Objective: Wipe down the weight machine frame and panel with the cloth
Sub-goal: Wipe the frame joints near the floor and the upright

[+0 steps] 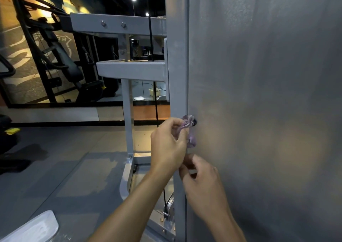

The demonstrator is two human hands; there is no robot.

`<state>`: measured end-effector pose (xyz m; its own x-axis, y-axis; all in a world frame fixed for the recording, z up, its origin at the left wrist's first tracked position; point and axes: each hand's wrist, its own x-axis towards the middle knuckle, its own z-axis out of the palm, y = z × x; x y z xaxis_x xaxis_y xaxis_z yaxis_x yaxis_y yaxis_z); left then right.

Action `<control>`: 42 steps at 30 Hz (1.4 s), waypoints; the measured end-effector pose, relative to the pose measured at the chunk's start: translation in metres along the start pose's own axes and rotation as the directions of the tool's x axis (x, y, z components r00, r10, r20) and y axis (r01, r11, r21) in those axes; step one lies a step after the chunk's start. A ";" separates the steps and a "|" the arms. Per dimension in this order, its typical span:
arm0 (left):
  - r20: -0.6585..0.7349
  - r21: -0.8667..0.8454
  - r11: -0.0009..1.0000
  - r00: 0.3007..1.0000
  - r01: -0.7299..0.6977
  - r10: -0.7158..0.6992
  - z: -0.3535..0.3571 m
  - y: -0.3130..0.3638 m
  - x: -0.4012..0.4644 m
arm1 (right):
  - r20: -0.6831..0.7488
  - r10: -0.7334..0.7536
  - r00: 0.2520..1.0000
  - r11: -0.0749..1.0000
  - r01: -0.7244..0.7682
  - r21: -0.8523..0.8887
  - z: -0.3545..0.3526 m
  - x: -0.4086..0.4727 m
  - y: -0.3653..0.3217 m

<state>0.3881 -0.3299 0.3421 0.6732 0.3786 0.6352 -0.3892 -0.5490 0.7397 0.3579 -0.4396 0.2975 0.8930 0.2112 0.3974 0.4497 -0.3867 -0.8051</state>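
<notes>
Frame (176, 75) left of panel (259, 93)

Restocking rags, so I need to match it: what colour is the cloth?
Pale purple, lilac; the head view shows the cloth bunched in the left hand.

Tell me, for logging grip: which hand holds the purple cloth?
The left hand, the upper one, pinches the cloth against the panel; the right hand below holds none.

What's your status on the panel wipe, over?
Left hand pinching purple cloth against panel at a small dark knob. Right hand curled just below at frame edge, contents unclear. Nothing blocking.
</notes>
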 end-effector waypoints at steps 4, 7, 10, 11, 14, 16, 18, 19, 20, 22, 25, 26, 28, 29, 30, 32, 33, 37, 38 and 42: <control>0.119 0.307 0.847 0.901 -0.434 0.418 0.000 0.008 0.013 | 0.034 0.033 0.999 0.999 -0.033 0.002 0.001 0.000 -0.001; 0.259 0.463 0.706 0.844 -0.536 0.470 0.003 0.003 0.010 | 0.038 0.055 0.998 0.998 -0.055 0.000 -0.001 0.001 0.002; 0.380 0.509 0.615 0.798 -0.602 0.467 0.000 -0.020 -0.001 | -0.028 0.056 0.998 0.998 -0.056 -0.001 -0.005 0.003 0.009; 0.360 0.483 0.669 0.824 -0.566 0.438 -0.003 -0.026 -0.003 | -0.046 0.056 0.997 0.998 -0.055 0.012 -0.005 0.003 0.010; 0.072 0.285 0.912 0.955 -0.296 0.288 -0.014 -0.025 0.006 | -0.111 0.026 0.993 0.999 -0.023 0.033 -0.007 0.003 0.012; -0.130 0.172 0.966 0.968 -0.191 0.215 -0.020 -0.016 0.016 | -0.132 0.020 0.991 0.999 -0.013 0.050 -0.008 0.004 0.014; -0.174 0.142 0.974 0.964 -0.178 0.202 -0.021 -0.014 0.021 | -0.133 0.025 0.991 0.998 -0.018 0.056 -0.008 0.005 0.015; -0.130 0.154 0.972 0.971 -0.178 0.198 -0.019 -0.016 0.021 | -0.133 0.025 0.991 0.998 -0.018 0.059 -0.008 0.006 0.015; -0.073 0.172 0.969 0.978 -0.179 0.193 -0.016 -0.019 0.018 | -0.133 0.028 0.991 0.998 -0.019 0.066 -0.006 0.007 0.015; -0.016 0.210 0.956 0.977 -0.206 0.214 -0.012 -0.022 0.013 | -0.131 0.032 0.991 0.997 -0.022 0.076 -0.003 0.008 0.012; -0.032 0.208 0.932 0.950 -0.298 0.311 -0.010 -0.002 0.031 | -0.151 0.002 0.988 0.994 0.014 0.107 0.000 0.015 0.008; -0.045 0.215 0.918 0.936 -0.334 0.350 -0.010 0.009 0.045 | -0.157 -0.009 0.988 0.992 0.028 0.120 0.001 0.018 0.004; -0.102 0.227 0.896 0.905 -0.382 0.412 -0.015 0.031 0.077 | -0.150 -0.033 0.988 0.988 0.054 0.142 0.002 0.022 -0.004; -0.131 0.231 0.889 0.893 -0.394 0.430 -0.018 0.038 0.089 | -0.130 -0.039 0.991 0.987 0.058 0.150 0.003 0.023 -0.007; -0.146 0.236 0.884 0.885 -0.403 0.442 -0.019 0.041 0.095 | -0.109 -0.045 0.993 0.986 0.062 0.155 0.005 0.023 -0.009; -0.122 0.239 0.889 0.896 -0.392 0.428 -0.019 0.030 0.086 | -0.093 -0.071 0.993 0.985 0.085 0.151 0.009 0.023 -0.009; -0.092 0.239 0.899 0.913 -0.367 0.398 -0.018 0.018 0.073 | -0.104 -0.084 0.991 0.985 0.099 0.145 0.011 0.023 -0.007; -0.018 0.245 0.924 0.951 -0.294 0.308 -0.021 -0.007 0.045 | -0.184 -0.107 0.977 0.982 0.133 0.136 0.012 0.028 0.000; -0.029 0.247 0.919 0.945 -0.308 0.325 -0.023 -0.001 0.056 | -0.184 -0.099 0.978 0.981 0.127 0.145 0.012 0.029 0.000; -0.131 0.237 0.900 0.906 -0.366 0.403 -0.027 0.039 0.103 | -0.113 -0.057 0.992 0.982 0.076 0.172 0.012 0.027 0.001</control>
<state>0.4254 -0.2921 0.4421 0.3706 0.2197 0.9024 -0.4473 -0.8093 0.3807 0.3828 -0.4236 0.3022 0.8618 0.1300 0.4903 0.5072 -0.2097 -0.8359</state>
